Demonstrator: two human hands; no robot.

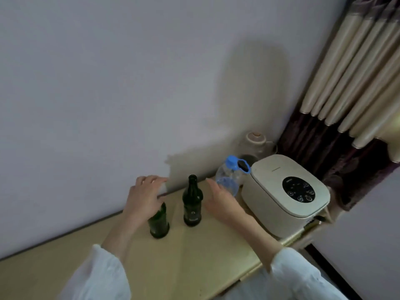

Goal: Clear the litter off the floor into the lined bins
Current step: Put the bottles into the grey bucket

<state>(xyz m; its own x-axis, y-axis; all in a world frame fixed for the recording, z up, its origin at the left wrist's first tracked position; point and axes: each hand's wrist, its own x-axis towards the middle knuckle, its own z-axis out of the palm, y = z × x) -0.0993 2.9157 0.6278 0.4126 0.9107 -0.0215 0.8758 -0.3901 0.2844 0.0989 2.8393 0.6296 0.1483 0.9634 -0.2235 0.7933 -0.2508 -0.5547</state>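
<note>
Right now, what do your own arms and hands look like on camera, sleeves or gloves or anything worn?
Both hands are bare, without gloves: left hand, right hand. Each forearm comes out of a loose, crinkled white sleeve: left sleeve, right sleeve. No watch or bracelet shows; any ring is too blurred to tell.

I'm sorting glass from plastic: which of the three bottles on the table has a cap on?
The clear plastic bottle beside the white cooker: it has a blue cap. The dark green bottle beside it is open; the left hand hides the other's top.
</note>
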